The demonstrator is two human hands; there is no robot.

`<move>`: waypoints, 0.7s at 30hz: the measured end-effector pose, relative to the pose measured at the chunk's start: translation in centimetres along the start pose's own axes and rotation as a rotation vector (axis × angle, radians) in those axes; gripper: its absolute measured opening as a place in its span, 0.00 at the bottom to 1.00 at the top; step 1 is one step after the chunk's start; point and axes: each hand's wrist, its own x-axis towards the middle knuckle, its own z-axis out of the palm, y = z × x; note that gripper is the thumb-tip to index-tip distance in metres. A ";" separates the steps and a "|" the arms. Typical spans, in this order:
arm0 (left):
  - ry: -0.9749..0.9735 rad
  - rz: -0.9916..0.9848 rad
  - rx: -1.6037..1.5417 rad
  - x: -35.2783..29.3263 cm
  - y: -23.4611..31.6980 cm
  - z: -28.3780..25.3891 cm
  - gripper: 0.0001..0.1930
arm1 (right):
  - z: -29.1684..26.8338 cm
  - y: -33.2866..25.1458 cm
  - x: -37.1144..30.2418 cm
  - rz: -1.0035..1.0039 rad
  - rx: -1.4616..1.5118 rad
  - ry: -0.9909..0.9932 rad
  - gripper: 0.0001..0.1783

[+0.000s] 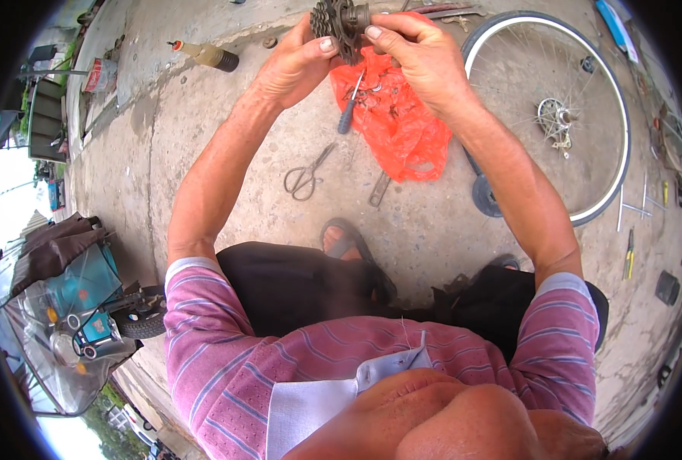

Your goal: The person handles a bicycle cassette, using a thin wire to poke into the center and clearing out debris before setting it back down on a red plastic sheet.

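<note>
Up at the top edge, both my hands are raised around a dark, greasy bicycle sprocket cluster (pixel 332 24). My left hand (pixel 290 70) is closed on its toothed side, thumb on the near face. A short metal cylinder (pixel 360 15) sticks out of the cluster's right side. My right hand (pixel 431 65) pinches at this cylinder with thumb and fingers; whether it is a separate piece I cannot tell. Below them on the ground lies a crumpled red plastic bag (pixel 402 146) with small dark bits on it. A screwdriver (pixel 347 115) rests against the bag's left edge.
Scissors (pixel 303 182) and a flat metal tool (pixel 378 190) lie near my feet. To the right is a spoked bicycle wheel (pixel 626 126), with yellow-handled pliers (pixel 629 254) beyond it. A bottle of brownish liquid (pixel 211 56) lies at upper left. A blue vehicle (pixel 88 280) stands at left.
</note>
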 end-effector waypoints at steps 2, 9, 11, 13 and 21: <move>0.011 0.016 -0.007 0.0 -0.4 -0.2 0.41 | 0.1 -0.1 0.0 -0.115 -0.113 0.011 0.15; -0.006 0.022 -0.016 0.0 0.0 0.4 0.41 | 0.3 -0.9 -0.4 -0.138 -0.183 -0.005 0.15; -0.009 0.023 -0.010 0.0 0.1 0.5 0.41 | 0.3 -0.8 -0.3 -0.205 -0.262 0.013 0.15; 0.005 0.030 -0.003 0.0 0.0 0.6 0.42 | 0.4 -0.9 -0.3 -0.222 -0.346 0.020 0.14; -0.006 0.019 0.032 -0.2 0.0 0.0 0.41 | 0.6 -1.3 -0.6 -0.251 -0.369 0.016 0.14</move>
